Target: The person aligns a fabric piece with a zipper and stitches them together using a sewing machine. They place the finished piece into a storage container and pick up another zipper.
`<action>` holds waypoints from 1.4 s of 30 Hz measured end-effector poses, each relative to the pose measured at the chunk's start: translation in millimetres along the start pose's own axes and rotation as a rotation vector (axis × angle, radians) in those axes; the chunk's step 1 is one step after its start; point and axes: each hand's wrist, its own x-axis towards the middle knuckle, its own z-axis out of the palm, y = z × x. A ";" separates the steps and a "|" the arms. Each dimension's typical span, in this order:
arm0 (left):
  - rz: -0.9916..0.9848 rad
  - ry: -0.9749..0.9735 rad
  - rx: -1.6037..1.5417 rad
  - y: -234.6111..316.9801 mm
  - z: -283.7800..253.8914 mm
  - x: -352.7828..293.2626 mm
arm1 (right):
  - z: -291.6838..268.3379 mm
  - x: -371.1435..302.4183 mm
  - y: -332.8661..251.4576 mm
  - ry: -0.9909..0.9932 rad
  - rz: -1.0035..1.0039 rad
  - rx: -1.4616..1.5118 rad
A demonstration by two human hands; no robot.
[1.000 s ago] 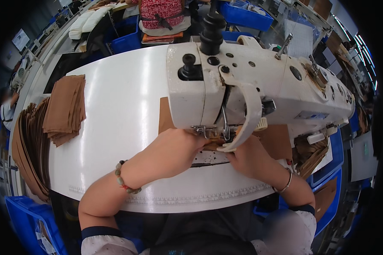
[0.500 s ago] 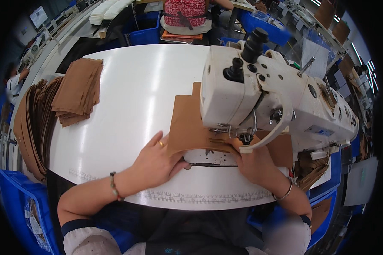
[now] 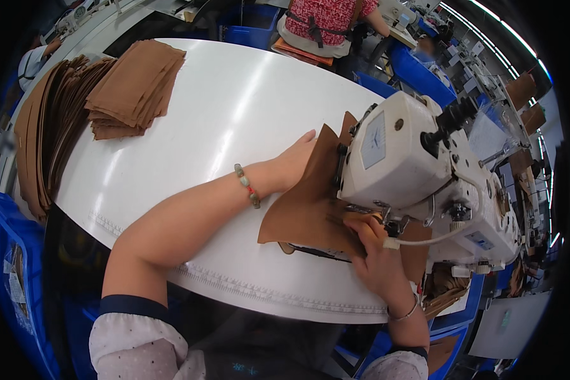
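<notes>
A brown fabric piece (image 3: 307, 206) lies under the head of a white sewing machine (image 3: 392, 152), its left part raised and curling off the table. My left hand (image 3: 292, 166) reaches behind that raised part; one fingertip shows past the edge, while the other fingers are hidden by the cloth. Close to the needle area, my right hand (image 3: 377, 256) has its fingers bent and pressed together on the fabric. The needle itself is hidden behind the machine head and my fingers.
A stack of brown fabric pieces (image 3: 133, 88) lies at the table's far left, beside a thick folded bundle (image 3: 47, 133). More brown pieces (image 3: 446, 288) sit right of the machine. Blue bins (image 3: 12, 253) flank the table (image 3: 221, 120). A person in red (image 3: 323, 22) sits beyond it.
My left hand has moved forward and right, from the fabric's near left edge to behind it. The fabric's left part has risen and turned. The view has swung too.
</notes>
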 end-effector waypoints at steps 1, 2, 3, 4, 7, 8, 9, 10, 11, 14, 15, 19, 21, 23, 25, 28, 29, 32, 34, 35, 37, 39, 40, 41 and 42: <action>0.000 0.011 0.021 1.1 -0.6 -1.2 | -0.3 1.8 -1.5 0.011 -0.034 0.010; -0.001 0.022 0.042 3.2 -2.2 -2.1 | -1.3 4.1 -2.7 0.073 -0.083 -0.043; -0.048 -0.068 0.087 4.8 -5.4 -1.3 | -2.0 6.0 -4.2 0.122 -0.115 -0.104; -0.072 -0.107 0.107 8.1 -7.3 -0.9 | -4.0 7.7 -5.2 0.125 -0.134 -0.104; -0.085 0.012 0.073 16.2 -12.0 1.5 | -10.4 9.6 -8.8 0.080 -0.118 -0.012; -0.085 0.020 0.072 17.8 -13.3 2.1 | -11.9 9.0 -10.5 0.058 -0.105 -0.014; -0.116 -0.007 0.047 18.7 -14.5 2.0 | -13.3 8.0 -12.3 0.032 -0.069 -0.018; -0.138 -0.022 0.022 19.4 -15.2 1.4 | -14.3 7.1 -13.5 0.035 -0.096 -0.015; -0.152 -0.031 0.025 19.9 -15.4 0.3 | -14.9 6.1 -14.7 0.022 -0.071 -0.006; -0.061 0.037 0.098 19.6 -14.4 -0.8 | -14.8 4.1 -15.3 0.018 -0.064 -0.002; -0.092 0.002 0.087 18.7 -14.2 -0.4 | -13.8 3.8 -15.0 0.030 -0.062 -0.003; -0.111 -0.064 0.096 16.5 -14.1 1.4 | -6.2 1.1 -14.7 -0.004 -0.066 -0.098; -0.133 -0.022 0.168 16.8 -21.5 -0.7 | -0.5 -0.4 -16.1 0.117 -0.276 -0.226; -0.154 0.021 0.240 19.4 -37.6 -6.2 | 3.5 -1.5 -17.3 0.095 -0.285 -0.257; -0.339 0.351 0.278 25.2 -62.4 -15.7 | 5.5 -2.3 -17.9 0.075 -0.293 -0.289; -0.264 0.406 0.566 49.5 -89.8 -32.2 | 5.6 -2.7 -18.0 0.075 -0.281 -0.295; -0.280 0.389 0.564 62.0 -90.7 -39.0 | 5.4 -2.5 -17.9 0.068 -0.300 -0.335; -0.041 0.073 0.451 107.3 -66.3 -64.5 | 6.0 -2.4 -17.3 0.056 -0.310 -0.376; 0.081 0.077 0.367 127.7 -45.8 -78.2 | 7.1 -2.8 -17.0 0.044 -0.306 -0.376; 0.043 0.004 0.475 136.0 -37.7 -85.4 | 7.5 -3.0 -16.7 0.041 -0.297 -0.380; 0.005 -0.074 0.583 137.0 -30.0 -90.4 | 7.5 -3.4 -16.2 0.039 -0.287 -0.380; -0.051 -0.123 0.478 133.8 -26.1 -88.6 | 6.3 -3.6 -15.4 0.017 -0.256 -0.388; -0.045 -0.100 0.471 132.8 -25.3 -87.9 | 5.4 -3.6 -14.6 0.025 -0.263 -0.391; -0.027 -0.109 0.481 132.0 -24.9 -86.9 | 4.3 -3.7 -13.8 0.019 -0.248 -0.387; -0.005 -0.115 0.477 131.3 -24.5 -86.0 | 3.4 -3.8 -13.0 0.001 -0.211 -0.384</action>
